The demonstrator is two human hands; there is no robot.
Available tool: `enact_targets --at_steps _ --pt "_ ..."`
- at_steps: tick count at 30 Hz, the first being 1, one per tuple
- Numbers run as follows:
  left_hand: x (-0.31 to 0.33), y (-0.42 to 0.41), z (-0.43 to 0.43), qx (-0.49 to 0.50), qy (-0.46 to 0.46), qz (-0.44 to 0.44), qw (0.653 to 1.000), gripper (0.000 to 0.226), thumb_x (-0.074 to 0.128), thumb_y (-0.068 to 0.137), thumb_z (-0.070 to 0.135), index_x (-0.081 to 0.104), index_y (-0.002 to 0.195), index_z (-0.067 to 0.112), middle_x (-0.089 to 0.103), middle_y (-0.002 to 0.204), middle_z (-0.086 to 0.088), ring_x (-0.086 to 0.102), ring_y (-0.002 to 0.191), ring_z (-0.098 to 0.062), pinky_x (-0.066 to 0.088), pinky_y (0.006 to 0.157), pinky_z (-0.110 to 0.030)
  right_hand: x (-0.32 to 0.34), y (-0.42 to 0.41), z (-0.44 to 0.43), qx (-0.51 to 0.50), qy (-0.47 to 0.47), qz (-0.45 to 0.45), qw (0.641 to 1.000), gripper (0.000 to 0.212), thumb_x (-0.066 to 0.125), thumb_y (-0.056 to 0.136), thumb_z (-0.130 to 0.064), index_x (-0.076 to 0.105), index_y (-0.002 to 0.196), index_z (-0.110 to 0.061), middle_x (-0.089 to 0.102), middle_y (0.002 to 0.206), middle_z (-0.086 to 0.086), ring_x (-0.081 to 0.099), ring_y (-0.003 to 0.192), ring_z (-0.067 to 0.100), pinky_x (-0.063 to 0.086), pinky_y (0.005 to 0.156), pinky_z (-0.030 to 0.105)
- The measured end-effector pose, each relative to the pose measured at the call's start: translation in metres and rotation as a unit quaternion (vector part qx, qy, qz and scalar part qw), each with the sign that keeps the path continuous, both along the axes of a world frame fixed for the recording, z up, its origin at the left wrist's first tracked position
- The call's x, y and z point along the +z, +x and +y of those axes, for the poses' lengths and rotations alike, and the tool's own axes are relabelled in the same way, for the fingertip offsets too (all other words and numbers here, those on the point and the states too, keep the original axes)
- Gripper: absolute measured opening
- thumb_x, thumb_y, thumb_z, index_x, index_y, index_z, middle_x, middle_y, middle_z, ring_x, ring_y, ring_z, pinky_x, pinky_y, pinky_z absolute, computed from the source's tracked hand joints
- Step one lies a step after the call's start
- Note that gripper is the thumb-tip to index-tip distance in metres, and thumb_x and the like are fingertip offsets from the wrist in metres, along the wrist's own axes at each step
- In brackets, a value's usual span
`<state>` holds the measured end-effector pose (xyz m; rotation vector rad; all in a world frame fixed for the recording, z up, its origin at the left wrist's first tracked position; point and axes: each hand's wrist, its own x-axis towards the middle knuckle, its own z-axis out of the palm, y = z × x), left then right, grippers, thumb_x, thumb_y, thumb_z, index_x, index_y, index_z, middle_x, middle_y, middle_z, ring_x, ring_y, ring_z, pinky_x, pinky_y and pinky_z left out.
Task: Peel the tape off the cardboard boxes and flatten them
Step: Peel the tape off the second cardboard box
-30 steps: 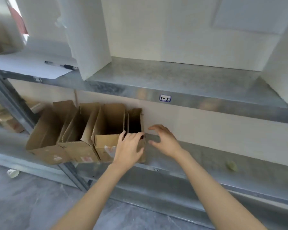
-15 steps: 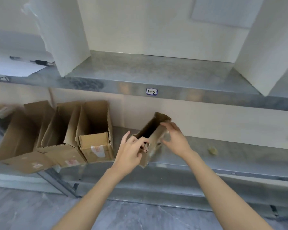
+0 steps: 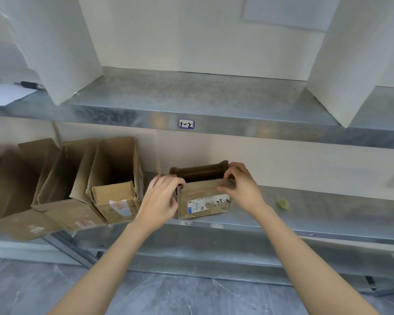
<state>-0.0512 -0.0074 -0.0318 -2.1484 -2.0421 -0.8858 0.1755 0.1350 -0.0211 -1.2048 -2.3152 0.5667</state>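
A small open cardboard box (image 3: 203, 202) with a white shipping label on its front stands on the lower metal shelf (image 3: 328, 212), its opening facing up. My left hand (image 3: 160, 197) grips its left end, fingers curled over the top edge. My right hand (image 3: 241, 187) grips the right end, fingers over the rim and thumb on the front face. Left of it, three larger open cardboard boxes (image 3: 114, 185) lean side by side on the same shelf.
An upper metal shelf (image 3: 191, 103) labelled "1-2" hangs above, carrying white boxes (image 3: 62, 46) left and right, paper and a pen (image 3: 30, 84). A small yellowish crumpled scrap (image 3: 282, 203) lies on the lower shelf to the right. Grey tiled floor lies below.
The small box has been pulled away from the row of boxes, moved right and turned so its labelled long face points toward me. Both hands now hold its ends.
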Motion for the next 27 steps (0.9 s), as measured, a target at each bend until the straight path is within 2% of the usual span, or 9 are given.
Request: enact_targets --at_steps 3,5,7,10,14,18,20,25,27 --pt "-0.001 0.001 -0.004 0.031 0.018 -0.078 0.996 0.06 0.07 0.077 0.005 0.05 0.13 0.022 0.052 0.136 0.003 0.043 0.132 -0.015 0.035 0.114 -0.041 -0.002 0.0 -0.001 -0.011 -0.016 0.05 0.999 0.037 0.082 0.074 -0.027 0.056 0.097 -0.017 0.046 0.128 -0.006 0.053 0.096 0.009 0.047 0.077 0.024" --pt "-0.006 0.002 -0.007 0.064 0.008 -0.133 0.989 0.065 0.073 0.08 0.012 0.043 0.137 0.022 0.045 0.142 0.004 0.04 0.134 -0.012 0.037 0.114 -0.037 -0.004 0.001 -0.002 -0.015 -0.028 0.097 0.995 0.049 0.083 0.073 -0.022 0.053 0.112 -0.017 0.047 0.124 -0.006 0.052 0.097 0.006 0.041 0.07 0.008" --pt "-0.017 0.002 -0.009 0.092 -0.019 -0.194 0.976 0.072 0.075 0.082 0.016 0.036 0.141 0.026 0.041 0.144 0.009 0.041 0.132 -0.008 0.039 0.112 -0.034 -0.008 0.006 -0.003 -0.014 -0.065 0.144 0.987 0.069 0.084 0.073 -0.019 0.045 0.13 -0.022 0.048 0.125 -0.007 0.05 0.097 0.001 0.042 0.068 0.003" --pt "-0.032 0.007 -0.01 0.115 -0.063 -0.303 0.944 0.083 0.079 0.08 0.02 0.028 0.145 0.03 0.038 0.147 0.011 0.046 0.13 -0.01 0.044 0.109 -0.038 -0.02 0.019 -0.002 -0.031 -0.102 0.138 0.985 0.089 0.085 0.072 -0.025 0.029 0.14 -0.036 0.05 0.124 -0.01 0.059 0.092 0.011 0.05 0.073 0.022" --pt "-0.052 0.014 -0.009 0.117 -0.111 -0.324 0.932 0.083 0.081 0.078 0.022 0.028 0.142 0.028 0.042 0.144 0.009 0.049 0.128 -0.013 0.045 0.107 -0.042 -0.037 0.032 -0.003 -0.046 -0.145 0.071 0.986 0.092 0.084 0.074 -0.033 0.024 0.144 -0.027 0.057 0.113 -0.006 0.059 0.098 0.014 0.05 0.079 0.032" --pt "-0.056 0.029 -0.01 0.108 -0.12 -0.355 0.921 0.079 0.083 0.078 0.019 0.027 0.133 0.033 0.042 0.137 0.013 0.05 0.123 -0.008 0.041 0.09 -0.004 -0.054 0.03 -0.008 -0.018 -0.173 0.013 0.985 0.074 0.081 0.076 -0.033 0.036 0.133 -0.018 0.061 0.117 0.001 0.059 0.11 0.019 0.048 0.087 0.034" --pt "-0.054 0.033 -0.009 0.108 -0.11 -0.371 0.916 0.08 0.083 0.078 0.016 0.026 0.131 0.034 0.042 0.136 0.012 0.047 0.123 -0.005 0.037 0.082 0.004 -0.055 0.027 -0.009 -0.015 -0.173 0.032 0.984 0.066 0.081 0.077 -0.031 0.04 0.127 -0.019 0.062 0.118 0.002 0.059 0.109 0.018 0.048 0.087 0.032" --pt "-0.041 0.027 -0.01 0.094 -0.097 -0.375 0.917 0.091 0.081 0.078 0.02 0.025 0.147 0.04 0.04 0.134 0.011 0.046 0.119 0.004 0.036 0.106 -0.025 -0.041 0.02 -0.013 -0.027 -0.207 0.117 0.971 0.068 0.081 0.078 -0.028 0.042 0.132 -0.021 0.06 0.109 -0.009 0.061 0.101 0.014 0.048 0.081 0.022" --pt "-0.035 0.023 -0.008 0.096 -0.106 -0.387 0.911 0.092 0.08 0.079 0.024 0.023 0.149 0.043 0.04 0.131 0.01 0.046 0.118 0.005 0.037 0.109 -0.03 -0.033 0.016 -0.015 -0.038 -0.21 0.139 0.967 0.076 0.081 0.077 -0.03 0.036 0.138 -0.024 0.057 0.102 -0.013 0.062 0.095 0.014 0.052 0.08 0.026"
